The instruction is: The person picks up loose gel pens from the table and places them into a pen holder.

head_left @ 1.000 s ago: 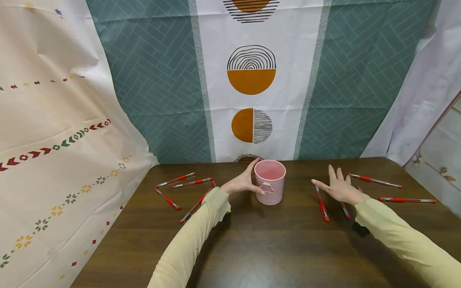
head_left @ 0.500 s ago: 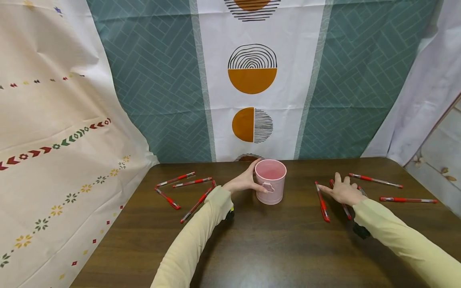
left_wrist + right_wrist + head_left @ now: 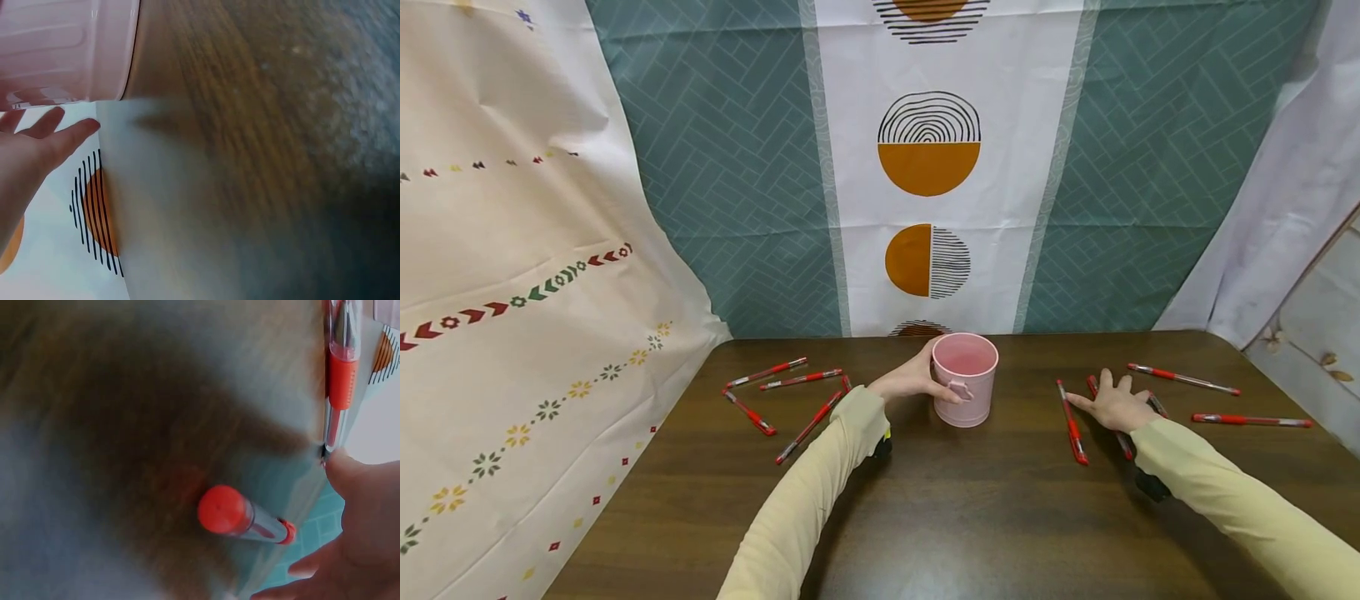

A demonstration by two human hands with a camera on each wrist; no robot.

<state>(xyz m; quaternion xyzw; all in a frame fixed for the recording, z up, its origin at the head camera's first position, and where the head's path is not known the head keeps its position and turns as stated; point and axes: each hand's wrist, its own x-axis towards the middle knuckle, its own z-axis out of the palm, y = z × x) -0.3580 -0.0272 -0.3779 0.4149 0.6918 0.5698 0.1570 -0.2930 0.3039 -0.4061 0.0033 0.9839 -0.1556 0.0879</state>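
Note:
My left hand (image 3: 917,379) holds the left side of a small pink bucket (image 3: 973,392), thumb in front by its handle tab and fingers reaching behind. The left wrist view has the bucket (image 3: 56,50) standing on the table beside the hand's fingers (image 3: 62,140). On the right, my right hand (image 3: 1116,406) is low over the table with its fingers spread. Its thumb is right at the far end of a red gel pen (image 3: 1072,423), also close in the right wrist view. A second red pen (image 3: 1124,446) lies partly hidden under this hand.
Another red pen (image 3: 1157,405) shows just right of my right hand; two more, an upper pen (image 3: 1183,379) and a lower pen (image 3: 1251,420), lie farther right. Several red pens (image 3: 808,427) are scattered at the table's left. A patterned curtain (image 3: 925,275) hangs behind the table.
My right hand has come down among the pens, its thumb now by the left one. The left hand stays at the bucket, its thumb slightly farther along the front.

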